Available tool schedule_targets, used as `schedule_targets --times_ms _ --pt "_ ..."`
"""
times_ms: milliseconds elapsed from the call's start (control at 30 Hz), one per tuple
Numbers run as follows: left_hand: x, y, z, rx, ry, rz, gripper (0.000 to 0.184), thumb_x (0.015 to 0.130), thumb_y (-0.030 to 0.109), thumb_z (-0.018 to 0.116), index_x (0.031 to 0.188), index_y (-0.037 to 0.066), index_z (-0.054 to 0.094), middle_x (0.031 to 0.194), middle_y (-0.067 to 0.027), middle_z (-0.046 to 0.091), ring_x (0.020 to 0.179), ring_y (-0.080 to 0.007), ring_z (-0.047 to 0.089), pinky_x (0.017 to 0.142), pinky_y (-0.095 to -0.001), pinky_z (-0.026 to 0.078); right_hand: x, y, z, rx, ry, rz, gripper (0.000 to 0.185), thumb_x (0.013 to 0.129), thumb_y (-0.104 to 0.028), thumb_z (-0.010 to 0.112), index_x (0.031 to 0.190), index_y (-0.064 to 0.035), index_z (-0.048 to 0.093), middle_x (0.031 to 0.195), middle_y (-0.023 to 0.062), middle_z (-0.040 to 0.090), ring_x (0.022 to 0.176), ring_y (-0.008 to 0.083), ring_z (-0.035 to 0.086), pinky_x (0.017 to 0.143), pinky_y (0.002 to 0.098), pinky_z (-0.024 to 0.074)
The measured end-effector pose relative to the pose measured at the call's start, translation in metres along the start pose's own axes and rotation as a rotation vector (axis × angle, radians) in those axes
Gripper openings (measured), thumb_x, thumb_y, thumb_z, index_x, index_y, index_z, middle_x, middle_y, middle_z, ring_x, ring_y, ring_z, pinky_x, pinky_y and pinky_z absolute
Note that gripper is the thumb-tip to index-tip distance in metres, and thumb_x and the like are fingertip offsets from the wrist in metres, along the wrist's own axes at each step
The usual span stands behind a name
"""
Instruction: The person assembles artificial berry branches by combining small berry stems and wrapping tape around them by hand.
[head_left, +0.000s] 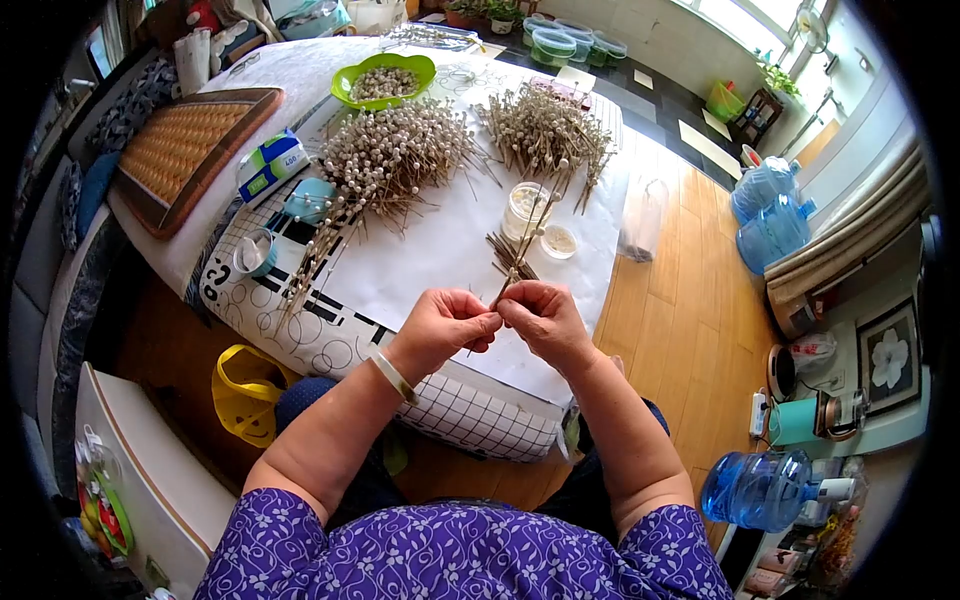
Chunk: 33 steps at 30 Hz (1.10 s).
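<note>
My left hand [448, 325] and my right hand [545, 318] meet over the near edge of the white paper [400, 285], thumbs and fingers pinched together. Between the fingertips runs a thin dried stem [540, 225], slanting up and away. Just beyond the hands lies a small bundle of brown stem pieces [515, 260]. A round clear tub [526, 208] with pale contents stands behind it, with a shallow round lid or dish [558, 242] beside it. Farther back are two heaps of dried stems with round pale heads, a left heap [395, 150] and a right heap [545, 125].
A green bowl [425, 75] holds loose round heads. On the left are a tissue pack [272, 165], a blue cup [257, 252], a light blue container [310, 200] and several loose stems [312, 265]. A yellow basket [235, 400] and large blue water bottles [775, 235] stand around the table.
</note>
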<state>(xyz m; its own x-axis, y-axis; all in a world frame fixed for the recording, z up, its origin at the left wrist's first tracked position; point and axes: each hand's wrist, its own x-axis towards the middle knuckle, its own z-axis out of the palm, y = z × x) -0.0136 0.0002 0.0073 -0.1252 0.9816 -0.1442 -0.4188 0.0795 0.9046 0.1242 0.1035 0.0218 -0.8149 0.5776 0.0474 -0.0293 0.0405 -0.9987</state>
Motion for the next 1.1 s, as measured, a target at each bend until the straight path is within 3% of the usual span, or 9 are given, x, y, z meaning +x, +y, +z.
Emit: schedule_targets --times_ms 133,367,467,533,867,1100 --pt "0.0 -0.002 0.003 0.019 0.036 0.027 0.012 0.076 0.012 0.066 0.075 0.002 0.06 0.065 -0.0044 0.059 0.057 -0.0108 0.056 0.054 -0.0226 0.047 0.0 0.0 -0.002 0.12 -0.032 0.031 0.012 0.078 -0.008 0.057 0.071 0.0012 0.058 0.063 -0.0006 0.055 0.058 0.0045 0.047 0.051 0.0192 0.0382" --pt "-0.002 -0.001 0.003 0.036 0.011 0.038 0.014 0.077 0.013 0.066 0.076 0.0 0.06 0.068 -0.0051 0.06 0.059 -0.0096 0.056 0.056 -0.0218 0.048 0.0 -0.001 -0.001 0.065 -0.033 0.04 0.013 0.078 -0.009 0.059 0.07 0.0006 0.058 0.064 -0.0005 0.055 0.059 0.0048 0.047 0.051 0.0192 0.0374" --pt "-0.004 0.007 0.006 0.022 -0.034 -0.048 0.015 0.079 0.015 0.063 0.083 0.0 0.06 0.071 -0.0061 0.061 0.061 -0.0106 0.058 0.058 -0.0227 0.049 0.0 0.004 -0.002 0.118 -0.008 0.001 0.011 0.079 -0.009 0.059 0.072 0.0005 0.058 0.066 0.0008 0.056 0.058 0.0055 0.048 0.051 0.0192 0.0379" --pt "-0.006 0.009 0.006 0.006 -0.058 -0.101 0.017 0.081 0.015 0.06 0.089 0.0 0.06 0.074 -0.0073 0.062 0.064 -0.0119 0.059 0.061 -0.0234 0.05 0.0 0.004 -0.001 0.385 0.008 0.056 0.01 0.08 -0.009 0.058 0.076 0.0003 0.057 0.066 0.0018 0.056 0.056 0.0057 0.048 0.049 0.0186 0.0369" --pt "-0.004 0.002 0.003 -0.165 -0.092 -0.094 0.016 0.082 0.013 0.059 0.092 0.0 0.06 0.076 -0.0077 0.062 0.065 -0.0128 0.059 0.062 -0.0241 0.05 0.002 0.014 0.006 0.497 0.063 0.026 0.012 0.081 -0.009 0.057 0.072 -0.0036 0.053 0.061 -0.0022 0.051 0.049 0.0018 0.04 0.042 0.0165 0.0287" --pt "-0.004 0.004 0.001 -0.108 -0.021 -0.071 0.012 0.081 0.01 0.059 0.089 0.0 0.06 0.075 -0.0084 0.062 0.064 -0.0145 0.06 0.059 -0.0258 0.051 0.006 0.01 -0.001 0.367 0.029 0.078 0.01 0.081 -0.01 0.058 0.074 -0.0027 0.056 0.061 -0.0017 0.052 0.051 0.0019 0.041 0.043 0.0167 0.0305"
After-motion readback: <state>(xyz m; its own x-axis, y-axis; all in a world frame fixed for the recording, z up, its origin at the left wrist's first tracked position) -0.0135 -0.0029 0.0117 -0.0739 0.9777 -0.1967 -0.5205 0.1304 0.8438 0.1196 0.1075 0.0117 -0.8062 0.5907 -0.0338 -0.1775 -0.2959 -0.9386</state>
